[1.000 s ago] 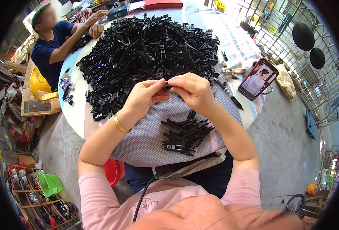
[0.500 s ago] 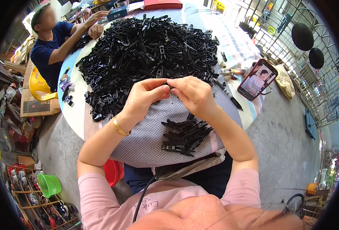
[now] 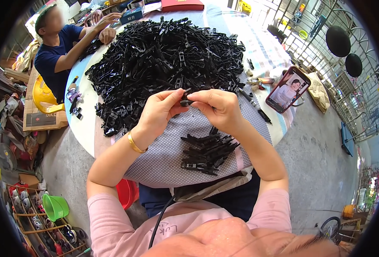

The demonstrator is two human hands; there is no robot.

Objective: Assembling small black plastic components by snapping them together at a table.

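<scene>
Left hand (image 3: 156, 112): in front of the heap's near side; its fingers (image 3: 173, 98) pinch a small black clip (image 3: 185, 103) from the left, thumb uppermost
Right hand (image 3: 219, 107): facing the left one; thumb and forefinger pinch the same clip from the right; the other fingers curl in toward the palm
Held clip: between the two hands, over the desk (image 3: 151, 167); mostly covered by fingertips, its finer parts too small to tell
Heap (image 3: 163, 55): black clips in a tangled mound beyond both hands
Small pile (image 3: 208, 152): more black clips, roughly side by side, near the desk's near edge, beside the right forearm
Phone (image 3: 288, 89): right of the heap, propped at a tilt, screen lit
Co-worker (image 3: 54, 51): dark blue shirt, left of the heap, forearms at the desk
</scene>
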